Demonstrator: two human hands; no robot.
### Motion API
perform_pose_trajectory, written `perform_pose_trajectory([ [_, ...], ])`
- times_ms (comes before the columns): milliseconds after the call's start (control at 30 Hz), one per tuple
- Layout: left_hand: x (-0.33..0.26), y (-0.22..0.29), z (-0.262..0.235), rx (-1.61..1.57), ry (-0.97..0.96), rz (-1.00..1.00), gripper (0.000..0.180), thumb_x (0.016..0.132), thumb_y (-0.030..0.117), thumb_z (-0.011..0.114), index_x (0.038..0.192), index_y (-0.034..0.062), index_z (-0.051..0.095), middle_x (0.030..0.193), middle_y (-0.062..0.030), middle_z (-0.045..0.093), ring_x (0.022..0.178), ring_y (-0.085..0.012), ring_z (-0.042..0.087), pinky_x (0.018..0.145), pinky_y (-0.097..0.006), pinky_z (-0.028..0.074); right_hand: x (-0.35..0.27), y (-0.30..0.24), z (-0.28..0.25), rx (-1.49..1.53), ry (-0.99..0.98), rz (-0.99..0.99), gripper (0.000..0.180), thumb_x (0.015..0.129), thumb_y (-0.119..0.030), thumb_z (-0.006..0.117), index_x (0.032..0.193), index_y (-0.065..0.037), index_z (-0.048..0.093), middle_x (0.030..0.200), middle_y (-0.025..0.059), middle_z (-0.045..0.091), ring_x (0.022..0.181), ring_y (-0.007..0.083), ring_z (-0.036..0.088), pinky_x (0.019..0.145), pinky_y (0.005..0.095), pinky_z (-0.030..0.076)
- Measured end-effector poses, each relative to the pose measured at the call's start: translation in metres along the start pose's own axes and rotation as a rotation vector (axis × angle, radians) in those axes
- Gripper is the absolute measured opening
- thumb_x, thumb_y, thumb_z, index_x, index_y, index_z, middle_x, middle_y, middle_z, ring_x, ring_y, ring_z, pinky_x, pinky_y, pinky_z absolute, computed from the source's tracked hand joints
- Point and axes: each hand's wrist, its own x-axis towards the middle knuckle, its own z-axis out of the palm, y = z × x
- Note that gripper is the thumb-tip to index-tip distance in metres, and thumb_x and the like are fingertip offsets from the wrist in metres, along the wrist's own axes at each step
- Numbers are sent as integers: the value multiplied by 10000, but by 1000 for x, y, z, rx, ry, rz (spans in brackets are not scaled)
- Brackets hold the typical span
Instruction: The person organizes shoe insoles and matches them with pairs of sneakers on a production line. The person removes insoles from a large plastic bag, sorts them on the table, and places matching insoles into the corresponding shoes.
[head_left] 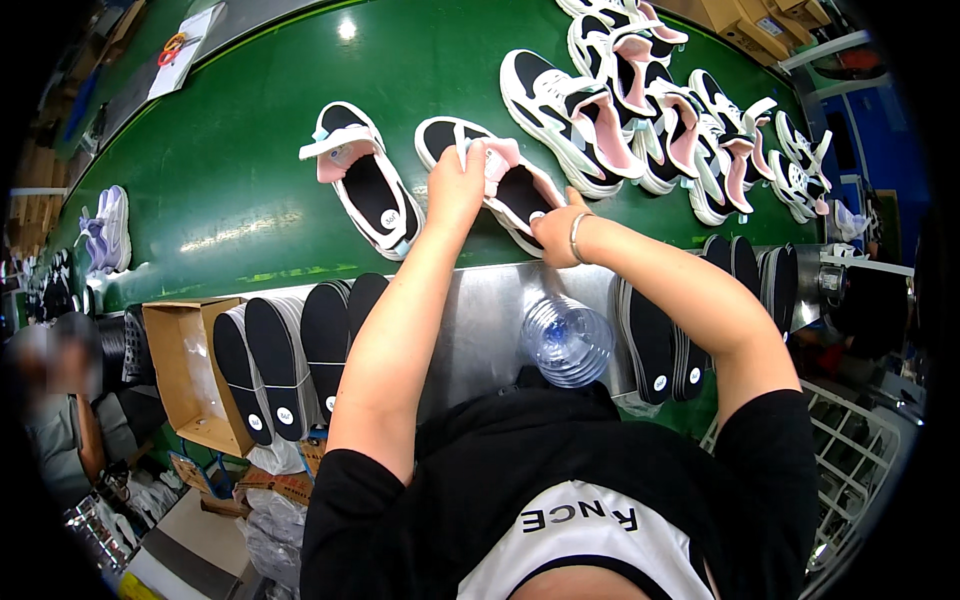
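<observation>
On the green worktable (pixel 270 90), a black and white sneaker (pixel 517 190) with pink lining lies between my two hands. My left hand (pixel 460 190) is closed on its tongue and upper. At the heel, my right hand (pixel 565 235) grips the collar, its thumb down by the black insole. A bracelet circles the right wrist. Just to the left stands a matching sneaker (pixel 365 190), its tongue folded open and a black insole with a round white label inside. Fingers partly hide the held sneaker's side.
Several similar sneakers (pixel 570 120) crowd the right side of the table. Stacked black insoles (pixel 275 355) line the near metal ledge (pixel 480 310), beside a clear plastic container (pixel 568 340). An open cardboard box (pixel 195 370) stands left. Lilac shoes (pixel 108 230) and a person (pixel 70 420) are farther left.
</observation>
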Motion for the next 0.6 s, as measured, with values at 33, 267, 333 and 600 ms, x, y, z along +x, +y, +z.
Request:
perform_pose_trajectory([
  [33,0,-5,2,-104,-14,-34,375,812,324,474,836,-46,528,750,-167,577,680,-245,560,613,-329,423,6,2,1,-29,-42,-19,342,667,-155,479,971,-25,571,917,119,600,918,245,553,918,521,195],
  [267,4,-6,-8,-561,-126,-362,378,825,336,471,903,-24,555,818,-74,579,732,-133,528,672,-249,399,10,20,-2,528,401,-202,280,730,-295,482,933,-121,565,815,70,609,806,194,569,821,408,335],
  [333,4,-1,-6,-580,-155,-374,395,822,350,469,918,-23,552,841,-85,578,752,-142,527,698,-259,398,7,15,-8,218,934,-195,246,754,-245,482,965,-136,545,812,50,595,766,216,562,758,361,373],
  [600,9,1,-3,-464,-139,-425,435,830,376,432,963,-28,521,884,-123,562,828,-194,514,764,-318,388,40,16,-25,101,1145,-238,147,681,-136,504,825,-129,536,721,36,542,694,232,550,615,345,412],
])
